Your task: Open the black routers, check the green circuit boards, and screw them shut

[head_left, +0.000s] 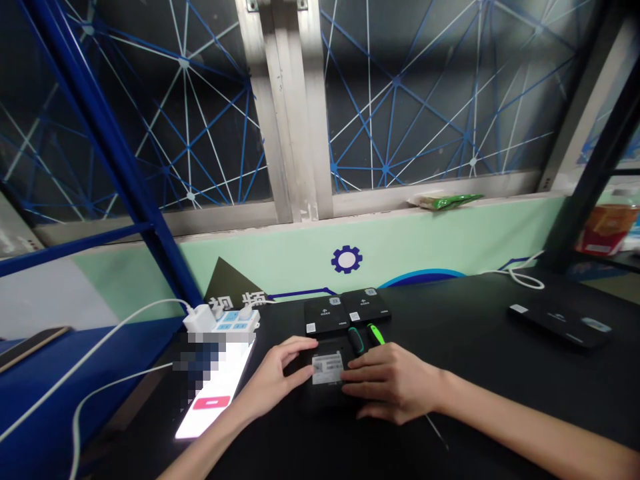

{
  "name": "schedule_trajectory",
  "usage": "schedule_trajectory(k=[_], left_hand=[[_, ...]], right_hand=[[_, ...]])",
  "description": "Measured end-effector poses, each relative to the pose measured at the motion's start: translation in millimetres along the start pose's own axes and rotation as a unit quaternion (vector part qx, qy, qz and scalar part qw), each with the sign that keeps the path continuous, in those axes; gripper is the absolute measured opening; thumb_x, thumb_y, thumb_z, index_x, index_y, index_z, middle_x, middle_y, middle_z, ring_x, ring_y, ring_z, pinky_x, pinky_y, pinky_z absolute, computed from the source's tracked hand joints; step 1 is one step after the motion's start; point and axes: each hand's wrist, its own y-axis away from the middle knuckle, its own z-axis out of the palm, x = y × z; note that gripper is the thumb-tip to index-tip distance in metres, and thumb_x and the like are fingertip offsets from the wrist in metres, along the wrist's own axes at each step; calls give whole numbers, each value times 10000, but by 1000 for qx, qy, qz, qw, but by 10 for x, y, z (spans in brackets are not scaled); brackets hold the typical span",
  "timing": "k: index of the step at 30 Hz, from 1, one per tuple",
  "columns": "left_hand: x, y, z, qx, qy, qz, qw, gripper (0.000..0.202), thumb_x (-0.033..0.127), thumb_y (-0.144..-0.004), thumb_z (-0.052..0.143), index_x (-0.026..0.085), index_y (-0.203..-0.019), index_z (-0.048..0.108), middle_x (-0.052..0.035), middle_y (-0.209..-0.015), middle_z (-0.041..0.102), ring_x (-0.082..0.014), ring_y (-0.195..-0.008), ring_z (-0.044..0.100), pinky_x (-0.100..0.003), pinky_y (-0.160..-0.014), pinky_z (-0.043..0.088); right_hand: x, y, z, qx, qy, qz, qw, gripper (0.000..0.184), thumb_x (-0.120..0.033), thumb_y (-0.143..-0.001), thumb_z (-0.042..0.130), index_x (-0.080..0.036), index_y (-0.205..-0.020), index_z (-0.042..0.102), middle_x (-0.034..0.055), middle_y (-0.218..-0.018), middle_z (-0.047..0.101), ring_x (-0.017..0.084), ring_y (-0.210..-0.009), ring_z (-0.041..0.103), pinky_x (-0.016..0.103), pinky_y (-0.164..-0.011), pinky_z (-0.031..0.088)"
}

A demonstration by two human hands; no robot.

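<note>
One head-worn camera, facing forward and down over the black tabletop [460, 320].
The view comes from above the near side of the flat black box [327, 370], close enough for the left forearm [227, 433] and the right forearm [520, 423] to enter large from that side. It faces past the box to the pale green wall [285, 263] and patterned windows [425, 127]. Its wide sweep takes in a lit screen [220, 387] left of the box and a dark case [557, 327] well to its right.
</note>
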Motion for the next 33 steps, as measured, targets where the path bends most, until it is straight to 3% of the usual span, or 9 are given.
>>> schedule_trajectory(k=[7,10,12,14,19,22,29,31,33], left_hand=[[-44,-13,-2,14,-35,30,999,332,307,-903,662,320,-1235,673,-38,-1341,605,-251,-1266,550,-441,-1095,422],[-2,-8,1,20,-78,45,996,346,295,-920,642,335,-1264,653,-30,-1327,611,-248,-1238,566,-433,-1076,436],[30,4,8,25,-114,55,992,358,300,-938,622,338,-1294,628,-33,-1318,611,-249,-1220,572,-441,-1067,438],[50,23,16,32,-149,58,987,371,311,-956,601,344,-1325,597,-32,-1318,600,-247,-1210,572,-443,-1055,444],[58,59,26,24,-214,46,975,354,341,-993,549,367,-1346,560,-9,-1325,568,-228,-1205,566,-416,-1037,460],[74,67,22,16,-240,46,970,362,382,-998,537,361,-1360,542,-10,-1345,553,-232,-1205,569,-412,-1023,480],[129,100,-28,-19,-298,52,953,544,483,-929,603,337,-1435,469,-47,-1426,496,-284,-1225,559,-468,-1017,495],[137,102,-40,-29,-310,52,949,618,490,-886,646,333,-1450,449,-48,-1442,481,-294,-1245,543,-475,-1028,485],[144,100,-45,-32,-318,49,946,668,493,-848,681,330,-1453,446,-45,-1449,475,-300,-1256,535,-478,-1036,477]], right_hand=[[-10,-53,-79,8,-55,61,997,269,-323,-870,613,-197,-1088,709,79,-1074,761,231,-906,703,355,-750,568],[47,-52,-196,33,8,161,986,136,-250,-849,574,-209,-841,703,49,-807,733,192,-701,652,312,-626,494],[103,-45,-279,24,89,258,962,200,-222,-808,581,-213,-610,604,12,-579,622,172,-561,574,292,-546,397],[157,-41,-350,-23,134,344,929,277,-215,-760,600,-207,-498,510,-1,-496,562,154,-492,530,287,-529,333],[221,-26,-406,-167,154,479,848,370,-384,-721,665,-195,-452,495,58,-519,610,223,-525,610,295,-514,299],[238,5,-353,-193,110,534,816,365,-422,-686,703,-192,-469,520,77,-566,631,257,-568,644,293,-510,309],[329,42,-269,-135,54,570,809,395,-367,-774,665,-206,-480,456,13,-545,565,169,-530,551,273,-502,310],[367,49,-266,-74,6,562,824,451,-366,-839,606,-208,-484,378,-26,-493,458,130,-492,461,264,-498,292],[396,59,-247,36,-90,538,838,476,-409,-895,558,-214,-521,335,-54,-484,362,108,-467,369,258,-485,267]])
